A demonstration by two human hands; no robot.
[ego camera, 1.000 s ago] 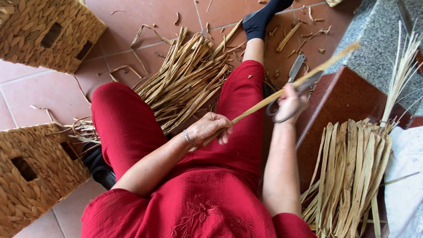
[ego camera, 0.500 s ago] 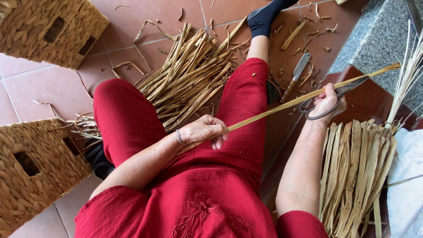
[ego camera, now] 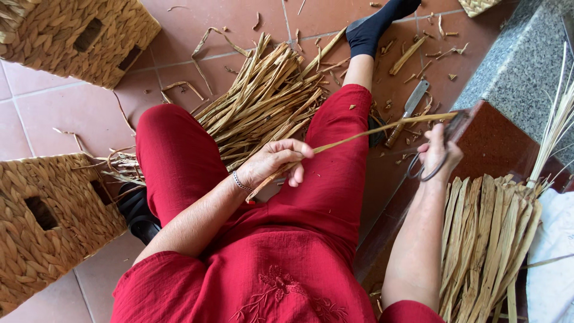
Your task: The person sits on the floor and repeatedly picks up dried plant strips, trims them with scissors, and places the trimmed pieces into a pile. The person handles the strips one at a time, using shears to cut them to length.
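Across your lap, a long dried reed strip (ego camera: 371,133) runs from your left hand (ego camera: 276,162) up to your right hand (ego camera: 441,154). Left hand is clenched on the near end, thumb and fingers pinching the strip just above your red trousers (ego camera: 179,155). Right hand grips a pair of scissors (ego camera: 431,157), fingers through the loops; the blades meet the far end of the strip beside the dark red step (ego camera: 502,149). Whether the blades are parted or closed cannot be told from here.

Observations: a loose pile of reeds (ego camera: 263,104) lies on the tiled floor (ego camera: 72,113) between your legs. A sorted bundle of flat strips (ego camera: 490,239) stands at your right. A knife (ego camera: 408,112) lies on the floor near your outstretched foot, well apart from either hand. Two woven baskets (ego camera: 48,221) sit on your left.

Judgement on the work in hand: keep the strip taut between both hands so it does not sag or twist at the blades. Hold the left pinch firm and low. Guide the scissors along the edge squarely; a slack strip will likely tear unevenly. Keep your right fingers clear of the cutting line.
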